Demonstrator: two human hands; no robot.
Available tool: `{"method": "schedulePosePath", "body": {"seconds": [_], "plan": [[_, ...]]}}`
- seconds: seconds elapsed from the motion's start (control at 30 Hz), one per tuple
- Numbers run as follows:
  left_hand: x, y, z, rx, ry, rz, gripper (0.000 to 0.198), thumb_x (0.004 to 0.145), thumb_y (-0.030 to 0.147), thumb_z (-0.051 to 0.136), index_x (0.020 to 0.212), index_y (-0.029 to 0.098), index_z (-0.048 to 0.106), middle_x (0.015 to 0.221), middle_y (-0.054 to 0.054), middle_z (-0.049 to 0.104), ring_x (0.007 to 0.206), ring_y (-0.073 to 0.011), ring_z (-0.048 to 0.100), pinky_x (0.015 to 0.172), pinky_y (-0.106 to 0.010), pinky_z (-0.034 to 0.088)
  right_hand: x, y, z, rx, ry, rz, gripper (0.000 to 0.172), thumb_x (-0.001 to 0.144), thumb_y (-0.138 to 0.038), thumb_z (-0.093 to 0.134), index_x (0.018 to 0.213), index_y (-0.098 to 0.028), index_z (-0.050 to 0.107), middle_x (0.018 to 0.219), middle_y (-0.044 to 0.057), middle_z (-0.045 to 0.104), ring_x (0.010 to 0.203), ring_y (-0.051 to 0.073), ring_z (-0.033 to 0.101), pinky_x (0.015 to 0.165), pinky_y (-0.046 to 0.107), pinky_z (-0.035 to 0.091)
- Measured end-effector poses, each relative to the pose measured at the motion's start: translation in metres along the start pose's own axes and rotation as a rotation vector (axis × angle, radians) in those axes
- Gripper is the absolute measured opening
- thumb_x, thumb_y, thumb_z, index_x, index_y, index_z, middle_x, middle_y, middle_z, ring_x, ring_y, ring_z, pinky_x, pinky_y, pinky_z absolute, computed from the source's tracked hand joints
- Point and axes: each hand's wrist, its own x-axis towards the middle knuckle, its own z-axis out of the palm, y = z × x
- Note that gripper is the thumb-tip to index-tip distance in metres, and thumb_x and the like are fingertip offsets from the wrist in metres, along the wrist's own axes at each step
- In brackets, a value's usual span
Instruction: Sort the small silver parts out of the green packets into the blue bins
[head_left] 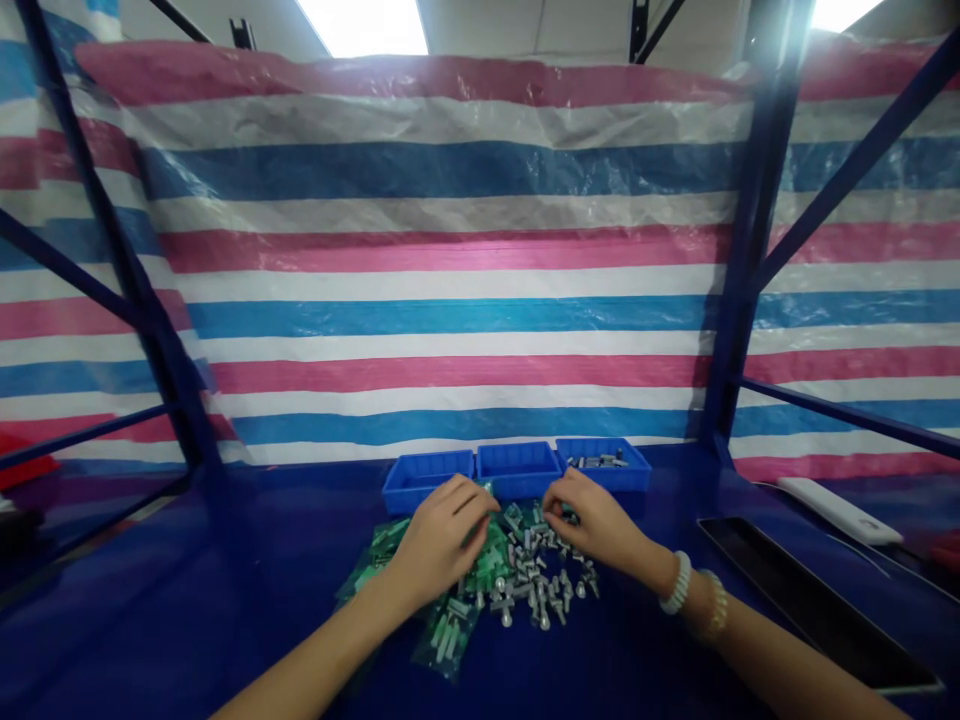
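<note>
My left hand (pixel 444 535) is closed, its fingers curled in toward the thumb above small clear plastic bags (pixel 450 632) of green and metal parts. Whatever its fingertips hold, if anything, is too small to make out. On the other side of a loose pile of small silvery metal fittings (pixel 541 590), my right hand (pixel 596 518) is also closed, thumb and fingers bent together over the pile's back edge. Its grip is hidden too. Behind both hands stand three blue trays: a left tray (pixel 391 497), a middle tray (pixel 517 490) and a right tray (pixel 641 478) with several metal pieces inside.
A dark flat tablet-like slab (pixel 810 600) lies on the blue tabletop (pixel 150 610) at the right, near a white box-shaped device (pixel 840 510) with a cable. Blue metal posts (pixel 739 250) frame both sides. A striped plastic sheet (pixel 450 230) closes off the back.
</note>
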Motion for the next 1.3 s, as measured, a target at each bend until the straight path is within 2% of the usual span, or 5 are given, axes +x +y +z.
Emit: {"method": "schedulePosePath", "body": {"seconds": [0.17, 0.47, 0.7, 1.0, 1.3], "plan": [[-0.001, 0.006, 0.004, -0.037, 0.004, -0.009, 0.021, 0.088, 0.009, 0.043, 0.097, 0.018, 0.060, 0.092, -0.008, 0.064, 0.090, -0.0222, 0.056, 0.080, -0.037, 0.048, 0.006, -0.010, 0.005, -0.009, -0.135, -0.072, 0.008, 0.081, -0.015, 0.061, 0.085, -0.020, 0.066, 0.093, 0.006, 0.061, 0.091, 0.023, 0.053, 0.077, 0.034, 0.040], [-0.006, 0.009, 0.007, -0.103, -0.006, -0.017, 0.021, 0.087, 0.009, 0.044, 0.096, 0.018, 0.060, 0.092, -0.008, 0.064, 0.090, -0.0224, 0.056, 0.079, -0.037, 0.047, 0.005, -0.002, 0.002, 0.001, -0.222, -0.048, 0.018, 0.080, -0.006, 0.055, 0.089, -0.019, 0.065, 0.090, 0.005, 0.059, 0.087, 0.019, 0.055, 0.076, 0.030, 0.042], [-0.004, 0.018, 0.005, -0.128, -0.005, -0.027, 0.021, 0.088, 0.011, 0.043, 0.095, 0.019, 0.062, 0.089, -0.008, 0.065, 0.088, -0.0217, 0.057, 0.080, -0.036, 0.047, 0.007, -0.009, 0.006, -0.001, -0.258, -0.062, 0.016, 0.075, -0.021, 0.071, 0.091, -0.021, 0.069, 0.091, 0.005, 0.061, 0.090, 0.023, 0.054, 0.079, 0.034, 0.041], [-0.008, 0.023, 0.010, -0.173, -0.046, -0.037, 0.018, 0.088, 0.011, 0.045, 0.094, 0.019, 0.060, 0.090, -0.007, 0.064, 0.087, -0.0209, 0.056, 0.079, -0.035, 0.046, 0.002, -0.009, 0.010, -0.042, -0.221, -0.013, 0.014, 0.078, -0.022, 0.072, 0.092, -0.021, 0.070, 0.096, 0.007, 0.062, 0.093, 0.025, 0.053, 0.075, 0.035, 0.041], [-0.007, 0.027, 0.010, -0.315, -0.004, -0.131, 0.017, 0.088, 0.013, 0.047, 0.095, 0.020, 0.060, 0.090, -0.006, 0.064, 0.087, -0.0212, 0.058, 0.079, -0.036, 0.047, 0.000, -0.013, 0.011, 0.073, -0.024, 0.103, 0.014, 0.073, -0.007, 0.064, 0.082, -0.016, 0.071, 0.088, 0.007, 0.062, 0.088, 0.021, 0.056, 0.077, 0.032, 0.044]]}}
